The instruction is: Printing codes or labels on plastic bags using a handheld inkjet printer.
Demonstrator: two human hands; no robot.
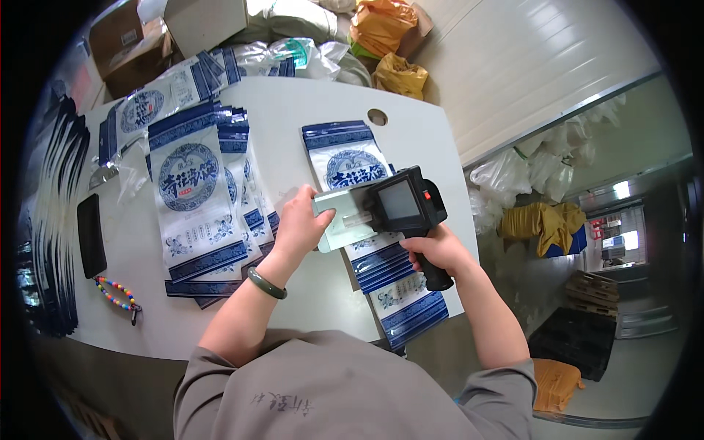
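My right hand (pixel 438 253) is wrapped round the grip of a black handheld inkjet printer (pixel 425 192) with a small grey screen and a red button. Beneath and left of the printer's head is a pale green plate (pixel 339 229). My left hand (pixel 299 226) grips that plate's left edge, thumb on top; its other fingers are partly hidden. Plate and printer lie over a fanned stack of blue-and-white plastic bags (pixel 345 150), covering its middle. The stack's lower bags (pixel 411 312) reach past the table's near edge. A dark bangle (pixel 266 283) is on my left wrist.
On the white table (pixel 308 293), more blue-and-white bags (pixel 192 191) are piled left of my hands. Further left are a black phone (pixel 91 235) with a beaded strap and a tall row of bags (pixel 55 213). Cartons (pixel 128 51) and sacks (pixel 385 29) crowd the far side.
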